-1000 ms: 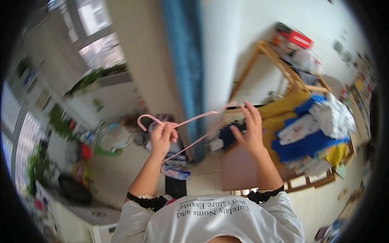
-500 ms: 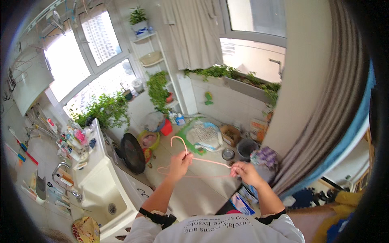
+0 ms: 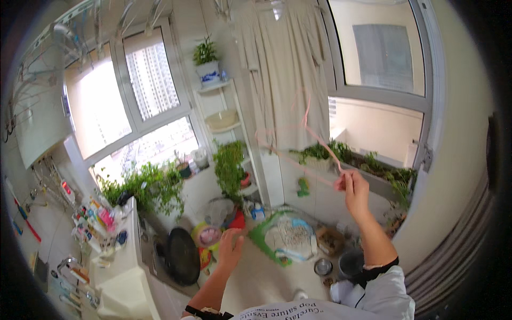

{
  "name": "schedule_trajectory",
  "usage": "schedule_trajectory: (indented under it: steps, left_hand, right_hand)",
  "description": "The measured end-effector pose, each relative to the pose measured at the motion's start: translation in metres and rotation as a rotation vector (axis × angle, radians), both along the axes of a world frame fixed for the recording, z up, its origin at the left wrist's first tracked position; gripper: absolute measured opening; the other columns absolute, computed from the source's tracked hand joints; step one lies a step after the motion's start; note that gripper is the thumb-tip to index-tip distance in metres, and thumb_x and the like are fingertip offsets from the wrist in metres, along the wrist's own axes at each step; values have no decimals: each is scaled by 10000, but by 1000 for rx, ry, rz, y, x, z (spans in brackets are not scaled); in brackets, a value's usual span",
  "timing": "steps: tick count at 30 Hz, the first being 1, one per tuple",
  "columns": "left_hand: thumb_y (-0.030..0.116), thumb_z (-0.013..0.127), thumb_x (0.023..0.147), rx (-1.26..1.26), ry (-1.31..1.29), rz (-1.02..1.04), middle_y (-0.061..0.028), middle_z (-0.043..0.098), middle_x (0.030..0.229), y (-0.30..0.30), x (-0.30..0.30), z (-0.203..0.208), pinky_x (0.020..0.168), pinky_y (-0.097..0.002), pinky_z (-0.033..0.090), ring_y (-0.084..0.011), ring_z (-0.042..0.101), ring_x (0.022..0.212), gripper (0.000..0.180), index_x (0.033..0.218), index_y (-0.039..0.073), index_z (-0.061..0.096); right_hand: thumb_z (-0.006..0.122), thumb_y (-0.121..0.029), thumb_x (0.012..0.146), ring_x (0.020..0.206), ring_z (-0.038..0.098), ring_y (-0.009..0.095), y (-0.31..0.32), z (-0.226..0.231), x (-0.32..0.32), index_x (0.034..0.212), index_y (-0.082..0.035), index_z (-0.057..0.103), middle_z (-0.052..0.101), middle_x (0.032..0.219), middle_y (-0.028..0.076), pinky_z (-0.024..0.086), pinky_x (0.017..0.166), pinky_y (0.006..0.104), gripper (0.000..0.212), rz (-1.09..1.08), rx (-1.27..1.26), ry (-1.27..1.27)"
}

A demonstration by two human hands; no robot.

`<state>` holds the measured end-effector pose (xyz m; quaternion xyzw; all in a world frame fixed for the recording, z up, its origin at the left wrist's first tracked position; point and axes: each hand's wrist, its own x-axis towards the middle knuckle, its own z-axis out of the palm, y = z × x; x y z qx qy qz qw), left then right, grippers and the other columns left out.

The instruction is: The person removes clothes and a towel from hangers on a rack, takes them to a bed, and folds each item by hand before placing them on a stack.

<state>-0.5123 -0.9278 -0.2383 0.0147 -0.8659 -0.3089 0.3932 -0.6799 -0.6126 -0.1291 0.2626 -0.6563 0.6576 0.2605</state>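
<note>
A thin pink clothes hanger is raised in front of me, hook upward, slightly blurred by motion. My right hand is closed around one end of it. The hanger's far end and hook overlap a long beige garment hanging beyond; I cannot tell whether they touch. My left hand is empty, lower down, its fingers loosely apart, above the floor near a yellow basin.
Drying-rack bars and hangers run overhead at the upper left. A white sink counter stands at left beside a large black round pan. Potted plants line the windows; a white corner shelf stands behind. A metal bowl sits on the floor.
My right hand has lifted the hanger up toward the beige garment. My left hand has let go of the hanger and is lower in view. The view has tilted upward.
</note>
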Motion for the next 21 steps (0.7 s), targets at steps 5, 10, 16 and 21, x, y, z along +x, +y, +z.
schedule_trajectory:
  steps: [5,10,16,21]
  left_hand:
    - [145,564,833,48,27,18,-135,591,980,-56,-108,0,836,-377,417,-311,537,951,187,984,35,579]
    - [138,566,832,91,11,24,-131,594,930,-97,-193,3,778,-361,430,-294,556,899,169,969,46,598]
    - [171,556,843,216,-49,88,-151,593,921,-157,-276,20,754,-372,444,-328,563,864,168,956,59,609]
    - [183,560,847,183,-49,92,-141,596,931,-206,-343,38,729,-368,444,-318,566,859,183,971,62,617]
  right_hand:
    - [425,-130,930,596,610,227,-50,164,-146,874,11,551,603,652,119,474,575,330,198,-324,-26,435]
    - [436,-166,918,614,629,246,-106,318,-244,872,17,572,610,643,134,478,568,354,233,-454,-59,612]
    - [434,-154,910,607,643,190,-177,415,-306,906,22,586,636,678,112,502,561,317,232,-364,-188,563]
    - [497,-179,865,685,639,295,-210,480,-354,849,15,608,643,744,160,486,637,390,224,-450,-190,678]
